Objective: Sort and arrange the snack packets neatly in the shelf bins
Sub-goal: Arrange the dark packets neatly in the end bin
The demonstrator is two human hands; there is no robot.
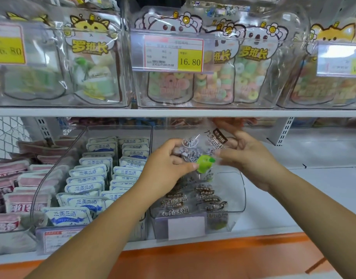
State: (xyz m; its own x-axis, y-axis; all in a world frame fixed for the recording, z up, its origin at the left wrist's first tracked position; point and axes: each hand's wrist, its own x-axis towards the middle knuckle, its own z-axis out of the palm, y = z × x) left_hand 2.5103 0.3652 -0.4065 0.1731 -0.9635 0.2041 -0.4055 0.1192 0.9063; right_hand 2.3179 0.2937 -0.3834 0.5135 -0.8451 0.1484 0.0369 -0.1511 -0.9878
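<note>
While the pink packets (22, 182) at far left and the white packets (88, 178) beside them fill their own bins, the left forearm reaches across the front of the white ones. A careless sweep there could, I judge, drag the front row askew. The left hand (169, 164) curls its fingers round the left edge of a clear plum packet (205, 148), and the right hand (247, 156) pinches its right side with bent fingers. Both grip it in the air above the clear bin (241, 198) to the right of the white packets. The film looks slick and the packet is blurred, so the hold may be loose, and it could slip and land crooked. Below it the pile (175, 206) lies flat and jumbled, so a packet dropped rather than placed would likely add to the mess. The bin's wall dips low on the right, and a push that way could spill packets onto the shelf (314, 198).
</note>
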